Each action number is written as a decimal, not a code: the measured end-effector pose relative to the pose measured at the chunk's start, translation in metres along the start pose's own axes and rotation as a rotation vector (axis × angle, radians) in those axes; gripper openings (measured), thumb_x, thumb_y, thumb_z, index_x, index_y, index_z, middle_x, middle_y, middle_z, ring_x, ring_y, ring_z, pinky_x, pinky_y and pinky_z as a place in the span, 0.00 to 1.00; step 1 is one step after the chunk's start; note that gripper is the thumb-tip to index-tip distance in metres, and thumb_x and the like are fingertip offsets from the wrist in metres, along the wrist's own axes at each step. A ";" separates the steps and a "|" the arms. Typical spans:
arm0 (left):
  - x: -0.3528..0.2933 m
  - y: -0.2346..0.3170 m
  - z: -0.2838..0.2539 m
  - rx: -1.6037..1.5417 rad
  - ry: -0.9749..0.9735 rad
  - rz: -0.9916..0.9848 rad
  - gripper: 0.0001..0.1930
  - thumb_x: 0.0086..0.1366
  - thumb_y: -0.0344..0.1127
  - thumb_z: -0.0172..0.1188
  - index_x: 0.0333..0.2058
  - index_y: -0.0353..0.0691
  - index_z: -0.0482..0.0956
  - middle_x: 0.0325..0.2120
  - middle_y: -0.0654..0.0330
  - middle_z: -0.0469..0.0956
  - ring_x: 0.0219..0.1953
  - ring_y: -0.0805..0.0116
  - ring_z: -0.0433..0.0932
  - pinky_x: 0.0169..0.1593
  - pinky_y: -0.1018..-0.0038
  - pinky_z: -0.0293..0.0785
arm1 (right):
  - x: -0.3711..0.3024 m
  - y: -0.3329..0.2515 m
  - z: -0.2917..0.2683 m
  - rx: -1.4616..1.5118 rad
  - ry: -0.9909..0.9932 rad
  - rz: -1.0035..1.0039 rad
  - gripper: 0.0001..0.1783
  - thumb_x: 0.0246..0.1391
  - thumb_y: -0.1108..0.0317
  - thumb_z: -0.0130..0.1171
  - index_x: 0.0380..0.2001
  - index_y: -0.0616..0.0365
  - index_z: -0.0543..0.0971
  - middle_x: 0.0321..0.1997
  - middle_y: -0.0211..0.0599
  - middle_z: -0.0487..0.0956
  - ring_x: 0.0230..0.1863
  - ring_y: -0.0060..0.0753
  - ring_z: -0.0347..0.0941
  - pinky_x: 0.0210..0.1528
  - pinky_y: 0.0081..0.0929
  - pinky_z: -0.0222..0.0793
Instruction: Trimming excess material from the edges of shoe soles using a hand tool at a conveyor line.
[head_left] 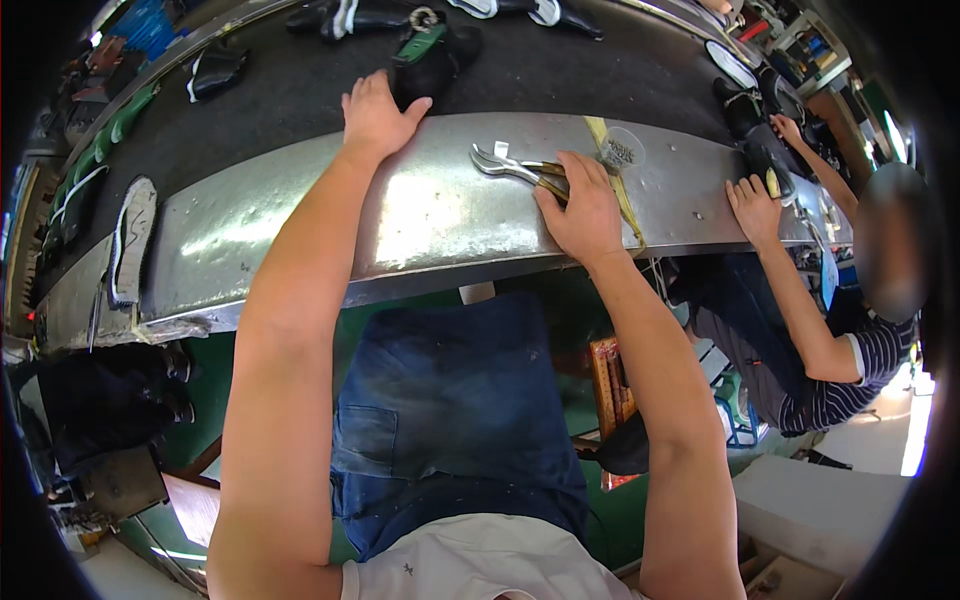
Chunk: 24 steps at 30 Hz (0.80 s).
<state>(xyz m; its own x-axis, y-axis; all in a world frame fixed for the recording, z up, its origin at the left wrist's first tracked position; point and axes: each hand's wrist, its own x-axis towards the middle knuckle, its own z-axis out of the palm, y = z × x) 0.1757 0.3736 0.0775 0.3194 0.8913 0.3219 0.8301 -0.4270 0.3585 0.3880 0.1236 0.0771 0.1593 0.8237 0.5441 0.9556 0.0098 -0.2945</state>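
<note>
My left hand (pixel 378 122) is at the far edge of the metal ledge, fingers spread and thumb held out. Its fingertips are beside a black shoe upper on a green last (pixel 432 62); whether they touch it I cannot tell. My right hand (pixel 585 212) is closed around the handles of metal lasting pincers (pixel 510 168), whose curved jaws point left, low over the ledge. A small white tag (pixel 501 149) is just behind the jaws. Right of that hand stands a clear round tub (pixel 622 148) of small nails or tacks.
The metal ledge (pixel 300 215) borders a dark belt (pixel 290 90) carrying several shoes. A pale shoe sole (pixel 133 240) lies at the ledge's left end. A yellow strip (pixel 625 205) crosses the ledge. At right a co-worker's hand (pixel 757 210) rests near another shoe.
</note>
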 end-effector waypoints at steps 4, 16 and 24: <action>-0.063 -0.009 -0.025 -0.254 -0.021 0.017 0.36 0.67 0.53 0.63 0.64 0.31 0.69 0.63 0.42 0.70 0.67 0.48 0.67 0.71 0.59 0.60 | -0.009 0.002 0.000 0.041 0.046 0.000 0.29 0.53 0.60 0.68 0.53 0.66 0.75 0.58 0.53 0.76 0.62 0.57 0.69 0.67 0.45 0.64; -0.458 -0.075 -0.116 -0.408 -0.215 -0.071 0.27 0.66 0.33 0.66 0.60 0.29 0.70 0.58 0.37 0.74 0.61 0.42 0.74 0.65 0.60 0.68 | -0.045 -0.012 -0.008 -0.170 0.207 0.010 0.28 0.57 0.64 0.61 0.60 0.57 0.71 0.67 0.46 0.70 0.69 0.53 0.62 0.66 0.55 0.56; -0.592 -0.117 -0.136 -0.313 -0.339 -0.449 0.29 0.69 0.41 0.62 0.62 0.29 0.69 0.58 0.37 0.74 0.62 0.42 0.73 0.64 0.59 0.68 | -0.278 -0.086 -0.067 0.236 -0.474 -0.284 0.28 0.54 0.60 0.68 0.56 0.57 0.73 0.63 0.44 0.72 0.67 0.52 0.65 0.65 0.49 0.59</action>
<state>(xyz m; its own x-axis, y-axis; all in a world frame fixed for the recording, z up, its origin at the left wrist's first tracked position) -0.1727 -0.1246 -0.0354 0.1412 0.9705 -0.1953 0.7605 0.0199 0.6490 0.2776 -0.1444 0.0035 -0.2740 0.9330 0.2335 0.8549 0.3475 -0.3852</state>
